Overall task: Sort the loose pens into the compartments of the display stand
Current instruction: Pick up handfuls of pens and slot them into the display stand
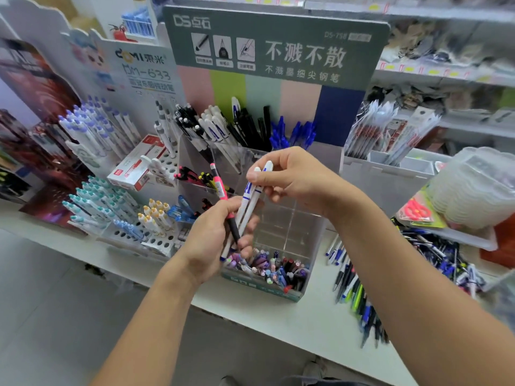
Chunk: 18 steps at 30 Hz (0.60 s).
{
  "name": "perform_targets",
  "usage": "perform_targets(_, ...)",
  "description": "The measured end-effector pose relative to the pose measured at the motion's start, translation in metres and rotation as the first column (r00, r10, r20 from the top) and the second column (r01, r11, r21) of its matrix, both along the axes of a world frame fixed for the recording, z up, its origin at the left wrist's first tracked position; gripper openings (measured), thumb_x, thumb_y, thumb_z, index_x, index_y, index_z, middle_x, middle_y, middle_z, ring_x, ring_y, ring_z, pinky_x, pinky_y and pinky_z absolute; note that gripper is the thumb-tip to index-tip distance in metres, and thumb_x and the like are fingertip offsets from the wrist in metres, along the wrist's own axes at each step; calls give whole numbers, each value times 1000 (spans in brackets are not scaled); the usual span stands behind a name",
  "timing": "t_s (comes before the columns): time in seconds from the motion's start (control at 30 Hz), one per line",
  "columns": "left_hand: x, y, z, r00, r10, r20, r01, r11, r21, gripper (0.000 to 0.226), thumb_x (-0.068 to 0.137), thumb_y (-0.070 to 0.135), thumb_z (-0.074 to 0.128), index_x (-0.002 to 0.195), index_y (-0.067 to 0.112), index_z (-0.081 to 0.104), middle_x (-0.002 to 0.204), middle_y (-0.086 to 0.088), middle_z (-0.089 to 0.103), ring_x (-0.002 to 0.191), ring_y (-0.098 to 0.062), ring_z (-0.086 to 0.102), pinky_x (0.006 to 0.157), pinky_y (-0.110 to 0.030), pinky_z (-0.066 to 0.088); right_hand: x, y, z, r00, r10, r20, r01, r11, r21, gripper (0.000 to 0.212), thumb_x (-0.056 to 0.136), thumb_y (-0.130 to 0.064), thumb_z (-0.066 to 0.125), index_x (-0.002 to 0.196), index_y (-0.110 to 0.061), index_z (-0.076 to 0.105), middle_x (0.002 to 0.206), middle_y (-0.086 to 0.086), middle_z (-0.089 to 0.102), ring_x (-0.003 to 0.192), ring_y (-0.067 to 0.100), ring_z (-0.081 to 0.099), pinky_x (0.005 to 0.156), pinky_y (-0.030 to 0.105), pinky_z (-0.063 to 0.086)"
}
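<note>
Above the display stand, both hands grip pens.

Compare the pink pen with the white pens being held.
The pink pen has a pink upper barrel and a black lower part; the white pens are white with blue markings. Only the left hand holds the pink pen; the right hand also pinches the white pens near their tops. There is one pink pen against two white. All stand tilted above the display stand.

To your left, a red-and-white box lies on a white peg-hole pen rack. Far right, stacked clear plastic containers sit beside red scissors in packaging. Blurry shelves behind.
</note>
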<state>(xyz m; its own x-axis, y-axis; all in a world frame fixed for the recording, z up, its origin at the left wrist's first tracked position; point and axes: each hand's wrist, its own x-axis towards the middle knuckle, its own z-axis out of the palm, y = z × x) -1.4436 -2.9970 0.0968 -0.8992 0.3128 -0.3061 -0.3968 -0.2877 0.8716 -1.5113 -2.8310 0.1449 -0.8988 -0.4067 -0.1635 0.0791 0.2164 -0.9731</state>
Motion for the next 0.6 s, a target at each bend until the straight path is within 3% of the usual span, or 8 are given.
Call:
perform_targets(0.1, -8, 0, 4, 987, 71, -142, -95, 980, -175, 30, 108, 30, 37, 106, 8, 57, 68, -1, 48, 50, -14, 38, 43, -26, 35, -1, 1, 6, 976, -93, -196, 94, 996, -6, 9, 93, -8, 71, 89, 1, 71, 60, 3, 62, 49, 10, 53, 46, 21, 46)
perform_targets(0.17, -13, 1, 7, 971, 119, -205, -169, 954, -247, 28, 108, 32, 39, 106, 11, 56, 66, 2, 51, 49, -13, 40, 42, -25, 34, -2, -1, 8, 958, -139, -251, 130, 990, -54, 9, 92, -7, 72, 88, 0, 71, 60, 5, 62, 48, 11, 54, 46, 21, 47)
perform_targets(0.3, -21, 3, 10, 914, 218, -341, -340, 872, -353, 23, 107, 32, 44, 98, 19, 61, 63, 4, 55, 47, -11, 44, 39, -23, 35, -5, -2, 8, 961, -238, -141, 207, 956, -208, 7, 92, -5, 71, 92, 2, 72, 67, 11, 61, 51, 11, 56, 48, 20, 50)
perform_targets(0.4, -17, -2, 5, 935, 213, -284, -296, 909, -292, 31, 107, 36, 42, 109, 15, 64, 66, 2, 58, 47, -11, 44, 38, -22, 32, -7, -10, 10, 990, -129, -60, 118, 979, -167, 11, 93, -8, 69, 94, 3, 71, 67, 9, 62, 52, 11, 60, 51, 18, 52)
perform_targets(0.47, -13, -9, -1, 944, 275, -183, -305, 938, -166, 33, 108, 35, 40, 114, 17, 66, 76, -1, 66, 58, -13, 57, 43, -24, 43, -16, -15, 21, 972, -137, -188, 119, 987, -105, 14, 95, -6, 67, 94, 8, 70, 65, 9, 63, 49, 11, 60, 49, 19, 51)
perform_targets(0.53, -11, -21, -12, 931, 342, -128, -360, 919, -160, 33, 108, 33, 39, 113, 15, 66, 81, -4, 66, 63, -14, 62, 46, -24, 49, -30, -17, 42, 895, -238, -378, 210, 971, -114, 18, 96, -8, 67, 95, 10, 70, 67, 8, 67, 50, 12, 63, 50, 21, 54)
perform_targets(0.6, -8, -31, -20, 922, 379, -79, -387, 911, -142, 29, 109, 30, 39, 104, 15, 64, 70, -1, 53, 46, -10, 47, 36, -19, 36, -47, -22, 64, 759, -301, -577, 303, 948, -96, 18, 96, -14, 69, 94, 3, 73, 73, 6, 71, 56, 14, 70, 54, 24, 58)
